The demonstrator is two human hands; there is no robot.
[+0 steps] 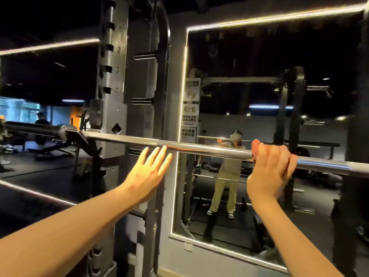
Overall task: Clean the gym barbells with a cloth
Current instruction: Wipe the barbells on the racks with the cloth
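Your right hand point(271, 166) clamps the orange cloth point(256, 148) around the racked barbell point(199, 149), ready to wipe along it. Your left hand point(148, 170) reaches flat-fingered, fingertips at the bar, likely to steady it.

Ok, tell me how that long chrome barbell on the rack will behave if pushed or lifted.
The long chrome steel barbell probably stays rigid and feels heavy: it runs straight without sagging. Round and glossy, it may roll on the black rack hook when pushed, and likely slips under the orange cloth.
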